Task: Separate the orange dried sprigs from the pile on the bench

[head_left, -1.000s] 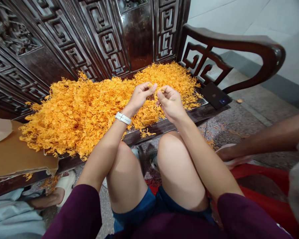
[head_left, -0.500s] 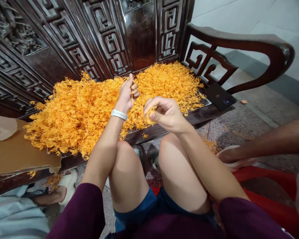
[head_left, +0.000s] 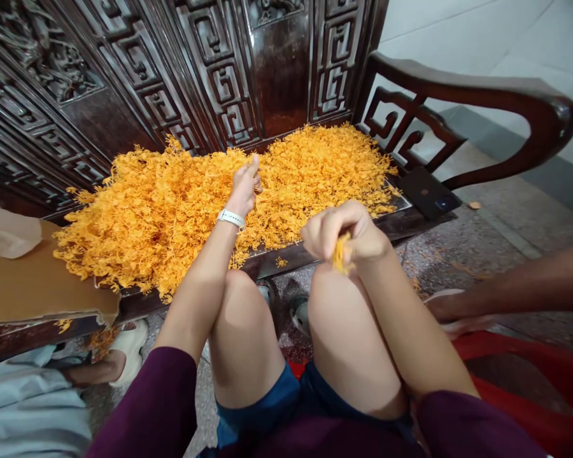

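Note:
A large heap of small orange, thread-like, flower-shaped sprigs point(head_left: 172, 210) covers the seat of a dark wooden bench. Over the middle of the heap is my left hand point(head_left: 246, 186), wearing a white wristband point(head_left: 231, 218). One finger points up and away while the others curl inward; what they hold, if anything, is hidden. Above my right knee, in front of the bench edge, my right hand point(head_left: 358, 232) is closed, slightly blurred. Pinched in it is an orange sprig point(head_left: 342, 254), its lower part poking out between thumb and fingers.
A black phone point(head_left: 430, 193) lies on the bench's right end, beside the curved armrest point(head_left: 496, 89). Cardboard point(head_left: 42, 286) with pale paper covers the left end. Another person's arm or leg point(head_left: 516, 286) enters at right, above something red; another person's foot point(head_left: 128, 353) is at lower left.
My right hand has drawn away from my left, right and toward me, with the orange sprig in it. My left hand stays over the heap; the strand hanging from it no longer shows.

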Demonstrator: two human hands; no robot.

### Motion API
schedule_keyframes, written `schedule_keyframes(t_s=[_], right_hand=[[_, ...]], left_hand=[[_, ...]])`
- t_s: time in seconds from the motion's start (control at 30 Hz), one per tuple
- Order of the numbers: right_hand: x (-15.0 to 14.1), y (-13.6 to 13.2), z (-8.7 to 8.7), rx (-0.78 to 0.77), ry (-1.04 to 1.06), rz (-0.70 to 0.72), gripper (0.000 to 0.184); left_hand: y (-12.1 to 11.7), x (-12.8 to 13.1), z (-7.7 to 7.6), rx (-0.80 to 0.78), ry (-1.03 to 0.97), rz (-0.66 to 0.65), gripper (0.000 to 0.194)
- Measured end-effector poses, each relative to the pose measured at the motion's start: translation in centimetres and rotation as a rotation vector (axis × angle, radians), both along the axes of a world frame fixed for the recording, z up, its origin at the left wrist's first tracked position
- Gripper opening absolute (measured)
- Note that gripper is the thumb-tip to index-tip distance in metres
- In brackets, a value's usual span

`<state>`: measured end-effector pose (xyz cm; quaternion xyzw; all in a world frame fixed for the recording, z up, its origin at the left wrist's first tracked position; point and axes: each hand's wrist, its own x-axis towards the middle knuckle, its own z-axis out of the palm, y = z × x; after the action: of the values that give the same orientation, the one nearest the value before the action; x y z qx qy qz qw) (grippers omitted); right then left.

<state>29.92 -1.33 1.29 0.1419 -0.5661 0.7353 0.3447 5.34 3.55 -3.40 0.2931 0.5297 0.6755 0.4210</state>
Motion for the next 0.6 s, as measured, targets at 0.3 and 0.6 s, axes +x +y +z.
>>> schedule_keyframes(t_s=[0.3, 0.6], right_hand=[[-1.7, 3.3, -1.1, -0.787, -0.416, -0.557, 0.039], [-2.3, 3.5, -3.8, -0.021, -0.515, -0.991, 0.038]], left_hand=[[-1.0, 2.8, 1.9, 0.092, 0.436, -0.262, 0.047], [-2.3, 4.9, 3.2, 0.184, 0.794, -0.609, 0.02]])
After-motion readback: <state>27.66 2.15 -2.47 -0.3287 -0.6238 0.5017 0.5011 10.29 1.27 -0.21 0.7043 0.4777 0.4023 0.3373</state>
